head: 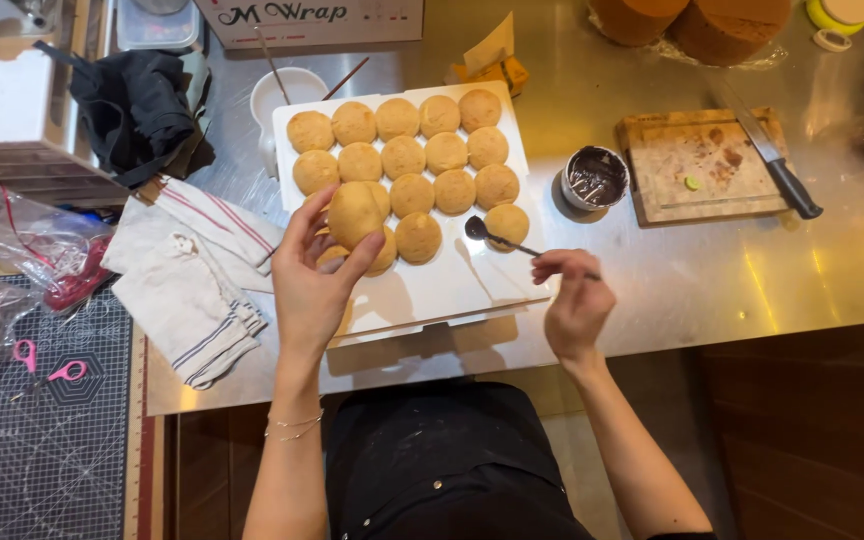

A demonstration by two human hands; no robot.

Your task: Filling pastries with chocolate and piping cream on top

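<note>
My left hand (310, 285) holds a round golden biscuit (354, 214) upright by its edges above a white board (432, 295). Several more of the same round biscuits (412, 150) lie in rows on that board. In my right hand (574, 300) is a thin spoon (497, 238) coated in dark chocolate, its bowl hovering over the board next to a biscuit at the right of the lower row. A small metal cup of dark chocolate (595, 178) stands just right of the board.
A wooden cutting board (702, 165) with a black-handled knife (774, 160) lies to the right. Striped cloths (197, 275), a black cloth (137, 110), a white bowl (287, 95), pink scissors (47, 365) on a cutting mat (42, 450), and brown cakes (692, 25) surround the steel counter (832, 270).
</note>
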